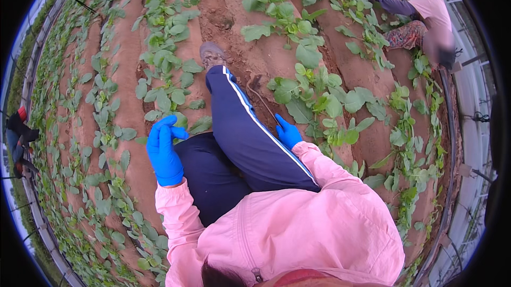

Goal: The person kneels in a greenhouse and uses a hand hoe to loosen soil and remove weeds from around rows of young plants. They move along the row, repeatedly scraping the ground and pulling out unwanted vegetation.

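My left hand [164, 153], in a blue glove, is raised beside my left thigh, fingers curled towards the thumb; whether anything small is between them I cannot tell. Under its fingertips grow the leafy plants [163, 99] of the row on the left. My right hand [288, 132], gloved the same, is low beside my right leg, closed around the thin shaft of a hand tool [261, 97]. That tool slants up and left to a dark hooked end resting on the soil. Right of it stand broad-leaved green plants [319, 99], close to my glove.
My shoe [212, 53] stands on a bare soil furrow [223, 11]. More plant rows [105, 99] run on both sides. A person in a pink top [433, 11] crouches at the upper right; another [20, 139] bends at the far left. A black hose [450, 127] runs along the right edge.
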A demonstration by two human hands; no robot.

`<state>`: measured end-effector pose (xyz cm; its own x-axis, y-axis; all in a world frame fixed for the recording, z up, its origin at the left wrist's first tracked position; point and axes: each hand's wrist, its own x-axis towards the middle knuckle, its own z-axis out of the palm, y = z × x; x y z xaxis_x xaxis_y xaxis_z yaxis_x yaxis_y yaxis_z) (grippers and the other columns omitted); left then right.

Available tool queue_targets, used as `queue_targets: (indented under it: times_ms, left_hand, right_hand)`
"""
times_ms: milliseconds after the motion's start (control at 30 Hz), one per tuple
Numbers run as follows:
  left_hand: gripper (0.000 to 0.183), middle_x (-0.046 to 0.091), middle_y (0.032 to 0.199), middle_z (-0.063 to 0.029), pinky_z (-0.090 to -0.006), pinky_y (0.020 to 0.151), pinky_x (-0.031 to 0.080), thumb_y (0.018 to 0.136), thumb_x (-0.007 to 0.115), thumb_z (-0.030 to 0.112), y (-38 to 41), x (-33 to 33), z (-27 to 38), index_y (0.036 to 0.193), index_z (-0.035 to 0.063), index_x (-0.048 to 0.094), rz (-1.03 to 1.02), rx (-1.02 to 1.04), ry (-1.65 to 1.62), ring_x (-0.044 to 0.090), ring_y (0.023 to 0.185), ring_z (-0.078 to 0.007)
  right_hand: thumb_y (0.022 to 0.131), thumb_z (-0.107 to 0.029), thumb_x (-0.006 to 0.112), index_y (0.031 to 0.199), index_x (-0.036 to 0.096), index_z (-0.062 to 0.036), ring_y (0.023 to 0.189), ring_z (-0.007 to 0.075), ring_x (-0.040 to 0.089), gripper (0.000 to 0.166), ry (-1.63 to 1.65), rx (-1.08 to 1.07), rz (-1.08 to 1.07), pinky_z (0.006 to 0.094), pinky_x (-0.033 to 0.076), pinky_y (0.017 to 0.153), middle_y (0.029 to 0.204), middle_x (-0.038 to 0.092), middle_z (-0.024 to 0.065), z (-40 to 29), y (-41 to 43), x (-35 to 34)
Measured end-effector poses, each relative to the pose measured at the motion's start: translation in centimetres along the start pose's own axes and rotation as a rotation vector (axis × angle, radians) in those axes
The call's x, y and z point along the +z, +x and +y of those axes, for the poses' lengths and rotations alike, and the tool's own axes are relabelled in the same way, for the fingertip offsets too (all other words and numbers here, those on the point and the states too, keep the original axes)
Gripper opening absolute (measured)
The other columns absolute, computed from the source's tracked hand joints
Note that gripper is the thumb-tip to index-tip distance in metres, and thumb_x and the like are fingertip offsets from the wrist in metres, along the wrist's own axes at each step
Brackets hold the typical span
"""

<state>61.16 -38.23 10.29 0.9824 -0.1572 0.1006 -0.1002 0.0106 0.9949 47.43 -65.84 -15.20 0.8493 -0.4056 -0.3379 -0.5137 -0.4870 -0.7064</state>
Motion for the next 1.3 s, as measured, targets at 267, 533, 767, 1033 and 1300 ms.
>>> queue_targets:
  times_ms: [267, 533, 767, 1033, 1300]
  left_hand:
    - [0.025, 0.056, 0.07, -0.0051, -0.0335, 0.076, 0.046, 0.092, 0.043, 0.018, 1.3, -1.1, -0.6, 0.103, -0.0013, 0.056, 0.0, -0.088, -0.061, 0.054, 0.067, -0.0148]
    - [0.025, 0.056, 0.07, -0.005, -0.0354, 0.078, 0.046, 0.092, 0.044, 0.019, 2.4, -0.5, -0.7, 0.102, -0.0015, 0.056, -0.044, -0.149, -0.102, 0.055, 0.067, -0.0155]
    - [0.025, 0.058, 0.07, -0.0067, -0.0334, 0.079, 0.045, 0.092, 0.043, 0.017, 3.0, 0.4, -0.7, 0.102, -0.0025, 0.056, -0.089, -0.175, -0.095, 0.056, 0.067, -0.016]
    - [0.027, 0.06, 0.073, -0.0087, -0.0316, 0.078, 0.045, 0.092, 0.043, 0.017, 3.7, 0.4, -1.1, 0.102, -0.0038, 0.056, -0.118, -0.195, -0.111, 0.057, 0.071, -0.0164]
    - [0.026, 0.057, 0.069, -0.0068, -0.0338, 0.08, 0.045, 0.092, 0.042, 0.017, 3.8, 0.8, -1.0, 0.101, -0.0027, 0.055, -0.125, -0.2, -0.016, 0.056, 0.066, -0.0164]
  right_hand:
    - [0.087, -0.019, 0.045, 0.131, 0.04, -0.0216, 0.075, 0.0424, 0.056, 0.044, -0.174, -0.081, 0.247, 0.0503, 0.044, 0.066, 0.087, 0.058, 0.0266, -2.4, 10.5, 0.7]
    - [0.086, -0.017, 0.043, 0.134, 0.035, -0.0194, 0.072, 0.0428, 0.056, 0.048, -0.207, 0.019, 0.048, 0.0503, 0.044, 0.064, 0.084, 0.058, 0.0262, -0.6, 6.3, 0.9]
    - [0.087, -0.016, 0.044, 0.135, 0.033, -0.0213, 0.067, 0.0398, 0.056, 0.05, -0.228, -0.02, -0.13, 0.0473, 0.044, 0.06, 0.077, 0.059, 0.0241, 3.4, -1.7, -1.1]
    - [0.087, -0.018, 0.044, 0.133, 0.036, -0.0241, 0.066, 0.0403, 0.056, 0.047, -0.146, -0.156, 0.077, 0.0488, 0.044, 0.059, 0.075, 0.058, 0.0234, -1.8, 4.3, -1.5]
    - [0.088, -0.02, 0.041, 0.13, 0.04, -0.0192, 0.071, 0.0428, 0.056, 0.042, -0.151, -0.067, 0.272, 0.0504, 0.044, 0.062, 0.079, 0.059, 0.0255, -6.3, 21.8, 0.4]
